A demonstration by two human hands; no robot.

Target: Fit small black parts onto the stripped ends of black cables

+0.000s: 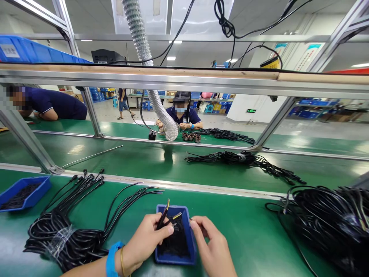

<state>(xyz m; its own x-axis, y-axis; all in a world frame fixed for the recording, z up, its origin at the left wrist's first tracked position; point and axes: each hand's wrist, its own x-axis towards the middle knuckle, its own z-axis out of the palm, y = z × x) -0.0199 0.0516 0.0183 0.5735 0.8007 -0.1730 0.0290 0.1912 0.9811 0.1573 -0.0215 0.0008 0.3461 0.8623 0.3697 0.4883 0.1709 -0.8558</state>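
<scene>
My left hand (151, 234) is closed around a few black cables (163, 217), whose stripped ends show thin yellow and other coloured wires. These ends point up over a small blue bin (190, 256) that holds many small black pieces (177, 244). My right hand (211, 240) is at the bin's right rim, thumb and forefinger pinched together. A tiny dark tip shows at those fingertips, too small to name. Left of my left hand lies a bundle of black cables (77, 240) tied with clear wrap.
Another blue bin (43, 188) sits at the far left. A large coil of black cables (323, 223) lies on the right. Beyond a metal rail, a cable bundle (236, 157) rests on the green surface. A silver duct (160, 105) hangs ahead; a co-worker (180, 113) sits opposite.
</scene>
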